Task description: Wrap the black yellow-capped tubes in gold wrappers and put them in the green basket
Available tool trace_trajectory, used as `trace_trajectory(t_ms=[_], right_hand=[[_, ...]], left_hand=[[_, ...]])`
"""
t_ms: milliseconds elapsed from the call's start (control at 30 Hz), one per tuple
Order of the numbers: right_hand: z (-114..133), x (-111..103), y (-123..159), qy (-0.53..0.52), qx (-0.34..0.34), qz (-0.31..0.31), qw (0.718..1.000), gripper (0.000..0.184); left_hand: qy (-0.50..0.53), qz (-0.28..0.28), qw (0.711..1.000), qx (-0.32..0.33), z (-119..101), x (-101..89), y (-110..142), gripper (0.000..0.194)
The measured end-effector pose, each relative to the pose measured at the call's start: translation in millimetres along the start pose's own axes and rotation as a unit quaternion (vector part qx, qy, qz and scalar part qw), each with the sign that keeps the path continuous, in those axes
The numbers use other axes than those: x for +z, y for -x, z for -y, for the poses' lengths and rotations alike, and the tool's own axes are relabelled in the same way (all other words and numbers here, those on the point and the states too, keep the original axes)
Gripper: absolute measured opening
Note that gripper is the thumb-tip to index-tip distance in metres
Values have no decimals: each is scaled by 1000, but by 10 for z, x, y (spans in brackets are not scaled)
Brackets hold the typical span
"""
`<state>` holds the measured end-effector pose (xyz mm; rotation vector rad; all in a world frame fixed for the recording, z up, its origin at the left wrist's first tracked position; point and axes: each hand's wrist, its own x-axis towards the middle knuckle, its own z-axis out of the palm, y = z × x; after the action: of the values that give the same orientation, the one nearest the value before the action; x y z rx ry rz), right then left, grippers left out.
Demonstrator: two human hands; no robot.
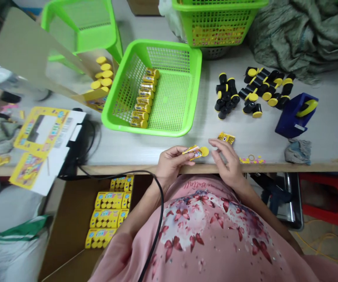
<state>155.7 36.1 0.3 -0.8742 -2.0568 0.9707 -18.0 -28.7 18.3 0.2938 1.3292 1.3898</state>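
Near the counter's (128, 152) front edge, the left hand (171, 164) pinches a flimsy label (191, 152) beside a light cap (204, 151), best held by the edges; the open right hand (226, 160) hovers near a small card (226, 138).

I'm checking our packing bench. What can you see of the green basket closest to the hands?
The green basket is bright plastic, a shallow rectangular tray with mesh walls and floor and a solid rim. It sits on the pale bench. A single row of yellow tubes lies along its left side, side by side and touching; the rest of its floor shows bare mesh.
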Motion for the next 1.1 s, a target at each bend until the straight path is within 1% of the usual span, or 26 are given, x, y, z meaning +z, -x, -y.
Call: trace_trajectory(t_ms=[67, 167, 233, 267, 333, 400, 467, 533, 600, 667, 700, 733, 800, 833, 867, 933, 1000, 1100], right_hand=[[50, 31, 12, -15, 3, -21, 1000, 23], [96, 64, -2, -19, 3, -26, 999, 8], [105, 64, -16, -21, 3, -23, 1000, 8], [106, 59, -20, -23, -2, -13, 1000, 8], [98, 40, -22, -30, -20, 10, 999, 9], [74, 22, -18, -34, -19, 20, 999, 16], [30, 19, -13, -12, -11, 8, 1000, 24], [-28, 42, -10, 36, -23, 10, 999, 32], [-88, 93, -12, 79, -50, 45, 995, 38], [-137, 153, -22, 83, -56, 69, 993, 35], [-156, 175, -31, 70, -46, 59, 995, 32], [-169, 188, -42, 46, -23, 36, 998, 30], [-180, 176, -70, -43, 53, -29, 997, 29], [-179, 153, -87, -104, 100, -56, 988, 32], [-172, 121, -106, -168, 146, -71, 972, 35], [-143, 46, -142, -280, 219, -75, 932, 39], [-95, -24, -172, -344, 260, -60, 900, 40], [-9, -93, -200, -399, 291, -32, 869, 39]], left_hand=[[-14, 16, 1000, 8, -10, 46, 11, 24], [-44, 73, 996, 1, -35, 79, 35, 26], [-66, 97, 993, 4, -47, 64, 49, 27], [-82, 99, 992, 10, -49, 48, 55, 27], [-110, 91, 990, 15, -43, 10, 63, 27], [-110, 70, 991, 2, -31, -27, 61, 27], [-76, 40, 996, -21, -24, -58, 51, 29], [-35, 12, 999, -35, -32, -78, 37, 31], [-13, 0, 999, -40, -47, -91, 24, 33], [-7, -2, 999, -38, -53, -97, 14, 33], [-6, -2, 999, -36, -50, -98, 11, 33], [-4, -2, 999, -33, -42, -99, 8, 33], [1, 2, 999, -32, -16, -95, 3, 34], [5, 5, 999, -34, -1, -91, 1, 34], [9, 8, 999, -38, 13, -86, -1, 34], [16, 12, 999, -44, 33, -71, -4, 35], [18, 19, 999, -47, 37, -54, -6, 35], [21, 39, 998, -37, 22, -35, -7, 31]])
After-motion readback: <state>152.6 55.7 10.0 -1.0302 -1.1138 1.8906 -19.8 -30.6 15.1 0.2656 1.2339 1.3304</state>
